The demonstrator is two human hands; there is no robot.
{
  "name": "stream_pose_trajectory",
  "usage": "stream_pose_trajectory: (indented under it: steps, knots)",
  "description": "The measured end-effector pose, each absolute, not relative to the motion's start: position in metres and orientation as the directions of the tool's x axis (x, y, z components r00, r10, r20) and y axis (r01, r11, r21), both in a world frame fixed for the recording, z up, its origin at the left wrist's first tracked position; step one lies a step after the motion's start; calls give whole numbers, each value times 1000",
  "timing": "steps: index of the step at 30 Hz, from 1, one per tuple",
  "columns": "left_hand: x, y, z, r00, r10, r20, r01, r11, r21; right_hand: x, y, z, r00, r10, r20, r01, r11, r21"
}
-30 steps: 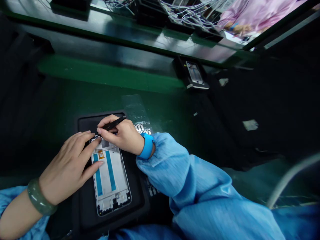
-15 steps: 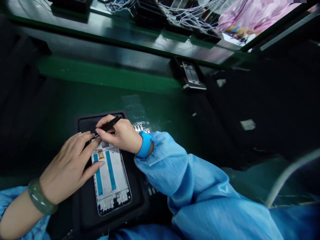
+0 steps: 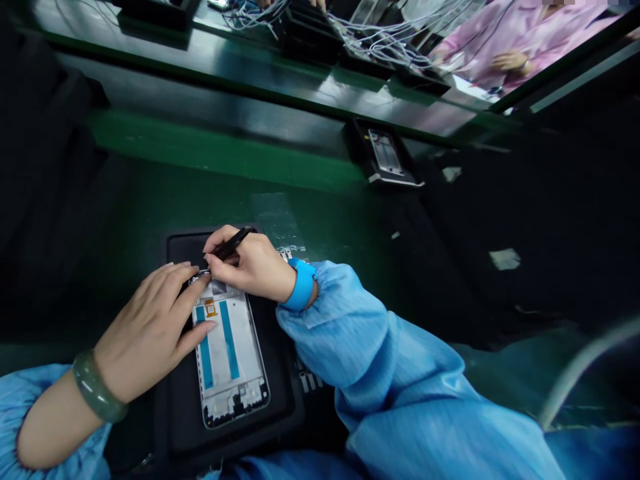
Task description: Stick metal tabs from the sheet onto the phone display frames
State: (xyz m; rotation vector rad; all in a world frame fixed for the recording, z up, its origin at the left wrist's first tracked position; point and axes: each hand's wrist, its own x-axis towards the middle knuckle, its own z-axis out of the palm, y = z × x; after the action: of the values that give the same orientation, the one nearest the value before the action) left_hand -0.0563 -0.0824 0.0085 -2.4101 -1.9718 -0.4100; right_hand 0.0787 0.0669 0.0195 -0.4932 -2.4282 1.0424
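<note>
A silvery phone frame (image 3: 250, 360) with two blue adhesive strips and a small orange flex piece lies on a black padded tray (image 3: 175, 420). My left hand (image 3: 155, 320) rests over its upper left part, fingers stretched out and the thumb apart on the plate. Pinched in my right hand (image 3: 255, 267) is a slim black pen-like tool (image 3: 233, 245); whether it is tweezers or a pick I cannot tell. Its tip is hidden by my fingers at the frame's top end, close to my left fingertips.
Beyond the tray lies a clear plastic sheet (image 3: 277, 213); small metal parts (image 3: 310, 380) show beside the tray. Another phone frame (image 3: 385, 152) sits in a black holder (image 3: 357, 143). White cables (image 3: 380, 43) cross the raised shelf, near a person in a pink sleeve (image 3: 480, 40).
The whole view has shifted slightly, so my hands and the phone frame appear a little to the right. Both hands keep nearly the same pose. The person in pink has moved a hand.
</note>
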Motion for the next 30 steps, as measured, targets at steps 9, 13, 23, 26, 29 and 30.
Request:
stream_pose_trajectory:
  steps: [9,13,23,26,29,30]
  knots:
    - [-56,-82,8,196,958,211,962,-230,147,77,69,24,-881,404,245,132,708,-694]
    - [-56,-82,9,195,958,212,963,-228,142,75,67,28,-901,341,270,100,768,-633]
    - [-57,-85,7,171,966,195,962,-206,176,78,69,22,-875,382,297,104,748,-656]
    - [-58,-85,7,171,968,185,961,-205,184,80,68,20,-866,387,317,86,740,-667]
    - [-59,-85,8,186,968,167,959,-216,183,81,69,18,-844,451,292,95,661,-744]
    - [-59,-85,8,187,968,164,959,-216,183,81,69,16,-836,473,279,104,636,-765]
